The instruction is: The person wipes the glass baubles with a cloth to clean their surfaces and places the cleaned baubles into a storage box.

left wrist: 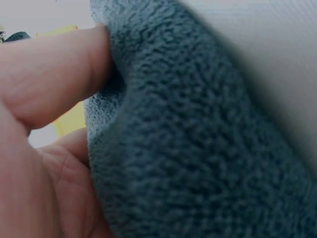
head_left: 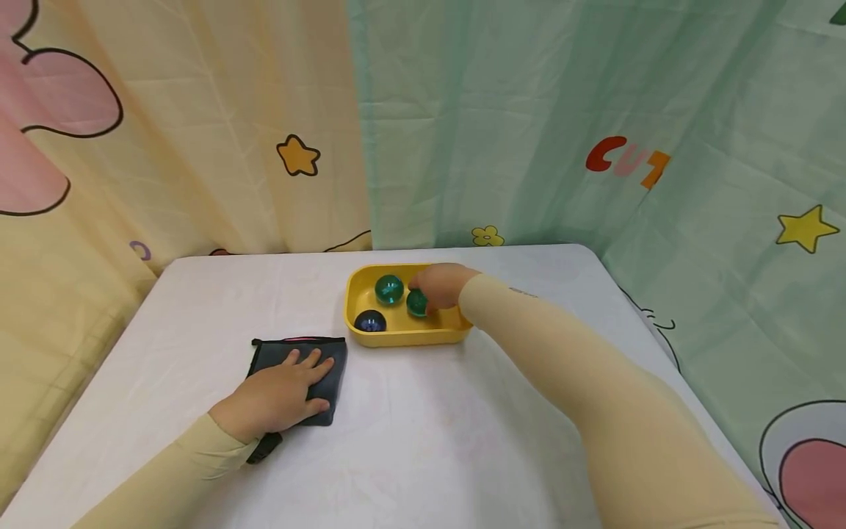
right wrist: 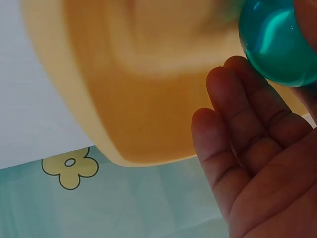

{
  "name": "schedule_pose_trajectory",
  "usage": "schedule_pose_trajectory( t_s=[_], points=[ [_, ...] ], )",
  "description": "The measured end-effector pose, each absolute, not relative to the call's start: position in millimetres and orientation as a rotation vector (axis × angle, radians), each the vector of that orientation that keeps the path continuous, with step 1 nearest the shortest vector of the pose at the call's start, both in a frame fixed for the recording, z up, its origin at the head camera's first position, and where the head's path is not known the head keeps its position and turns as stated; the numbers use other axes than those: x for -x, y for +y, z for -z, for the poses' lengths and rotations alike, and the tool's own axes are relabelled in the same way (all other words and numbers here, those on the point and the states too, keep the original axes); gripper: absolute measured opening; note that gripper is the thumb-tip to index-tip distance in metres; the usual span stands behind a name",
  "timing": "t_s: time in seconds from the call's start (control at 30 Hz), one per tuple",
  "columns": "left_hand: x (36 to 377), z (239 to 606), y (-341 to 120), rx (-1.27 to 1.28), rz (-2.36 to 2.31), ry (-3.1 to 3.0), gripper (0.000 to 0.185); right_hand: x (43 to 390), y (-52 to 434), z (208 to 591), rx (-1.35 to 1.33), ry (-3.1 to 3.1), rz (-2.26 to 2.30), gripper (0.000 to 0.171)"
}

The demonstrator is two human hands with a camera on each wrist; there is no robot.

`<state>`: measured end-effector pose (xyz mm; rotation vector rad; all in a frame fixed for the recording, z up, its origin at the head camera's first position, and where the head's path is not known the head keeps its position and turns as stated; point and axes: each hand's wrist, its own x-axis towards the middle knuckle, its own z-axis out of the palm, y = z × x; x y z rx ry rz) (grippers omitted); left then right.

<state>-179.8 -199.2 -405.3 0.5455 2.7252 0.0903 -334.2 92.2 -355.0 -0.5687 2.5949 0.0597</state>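
Note:
My right hand [head_left: 441, 285] reaches into a shallow yellow tray [head_left: 410, 339] and pinches a translucent green ball [head_left: 416, 303] there. In the right wrist view the ball [right wrist: 277, 42] shows teal and glossy at the upper right, with the other fingers extended beside it. A second teal ball [head_left: 389, 289] and a dark blue ball [head_left: 370, 321] lie in the tray's left part. My left hand [head_left: 274, 393] rests with spread fingers on a dark grey-blue pouch [head_left: 269, 355] edged in black. Close up, its fuzzy fabric [left wrist: 183, 129] dents under a fingertip.
A white-covered table [head_left: 410, 455] carries the tray and the pouch, the pouch standing nearer and to the left. Printed curtains [head_left: 463, 132] hang behind the far edge and along both sides. My right sleeve [head_left: 581, 375] crosses above the table's right part.

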Motion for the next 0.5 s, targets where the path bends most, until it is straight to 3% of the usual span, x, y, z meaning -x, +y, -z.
schedule_pose_trajectory(
  t_s=[0.5],
  points=[
    [204,385,-204,-0.576,-0.185,2.877,0.069,333,109,353,0.588,2.639,-0.045,0.066]
  ],
)
